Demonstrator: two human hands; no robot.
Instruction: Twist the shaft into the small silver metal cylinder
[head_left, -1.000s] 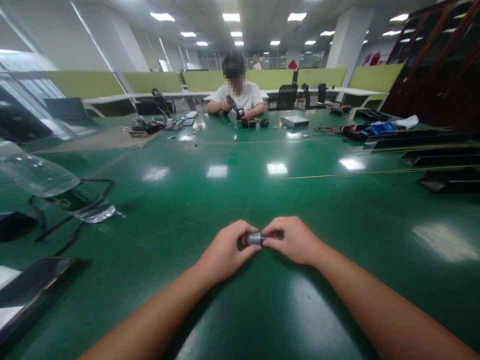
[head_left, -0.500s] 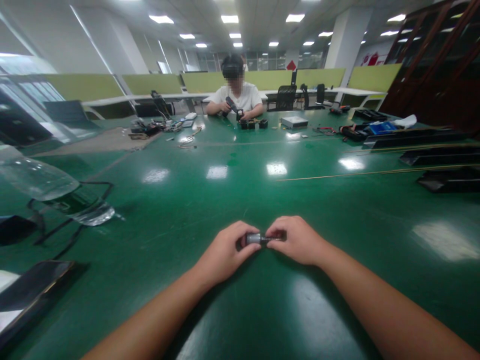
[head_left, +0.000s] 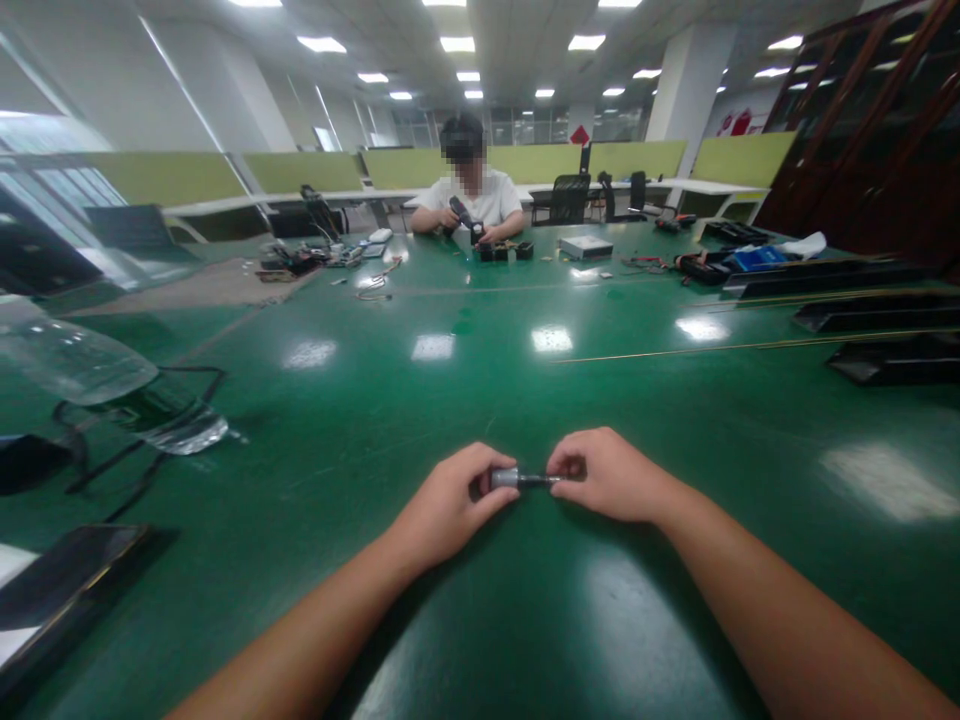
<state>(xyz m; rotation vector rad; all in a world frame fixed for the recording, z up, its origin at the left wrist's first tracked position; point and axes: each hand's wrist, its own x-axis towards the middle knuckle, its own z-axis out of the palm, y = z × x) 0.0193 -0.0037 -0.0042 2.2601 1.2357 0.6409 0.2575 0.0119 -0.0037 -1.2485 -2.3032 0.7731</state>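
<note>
Basically, big office room: ceiling light panels, light green partitions along the back, pale pillar, dark glass-fronted cabinet at far right.

Green tabletop fills most of the view, glossy, with light reflections. A person in a white top sits at the far side, holding a dark handheld tool near small dark blocks. Flat light box is just beside those. Black channel pieces along the right edge, thin rod pointing in from there. Near left: clear bottle, black cable by it, dark slab, phone-like.

Both hands are together at near centre, low over the table. Left hand is closed on the grey cylinder, thumb below, fingers above. Right hand is in a narrow pinch at the outer end of the thin dark shaft, which lines up with the cylinder. Piece lies roughly level between the hands.

Step in hand, my read: two-handed handling along one axis. Next move calls for a firm left grip and the right pinch in line with the shaft. Can't tell if shaft and cylinder are one part.
</note>
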